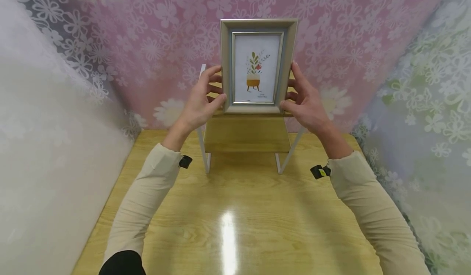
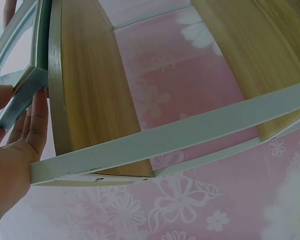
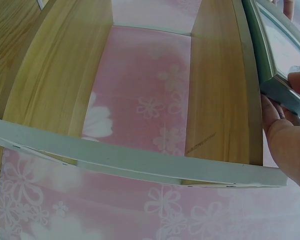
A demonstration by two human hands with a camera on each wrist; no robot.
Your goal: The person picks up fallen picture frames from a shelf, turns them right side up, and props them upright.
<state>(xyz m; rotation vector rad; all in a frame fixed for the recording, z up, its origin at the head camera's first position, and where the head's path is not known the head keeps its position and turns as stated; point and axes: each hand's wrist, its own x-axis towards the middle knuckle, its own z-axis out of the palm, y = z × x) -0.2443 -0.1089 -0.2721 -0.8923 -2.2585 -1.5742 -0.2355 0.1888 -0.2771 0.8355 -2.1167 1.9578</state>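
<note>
A picture frame [image 1: 257, 66] with a champagne-coloured border and a print of a potted plant stands upright, facing me. My left hand [image 1: 203, 99] grips its lower left side, the thumb on the front and the other fingers at the edge and behind. The lower right side is gripped by my right hand [image 1: 308, 103] in a like way. Behind and below the frame is a small two-tier shelf [image 1: 247, 135] with wooden boards and white metal legs. In the left wrist view, the frame [image 2: 37, 82] is close to the upper board [image 2: 92, 85]; contact cannot be told.
The shelf stands on a wood-grain tabletop [image 1: 191, 217]. A pink flowered backdrop [image 1: 154, 41] rises behind it, with a pale panel [image 1: 55, 144] on the left and a flowered panel [image 1: 423, 144] on the right. A white side rail [image 3: 140, 160] crosses the right wrist view.
</note>
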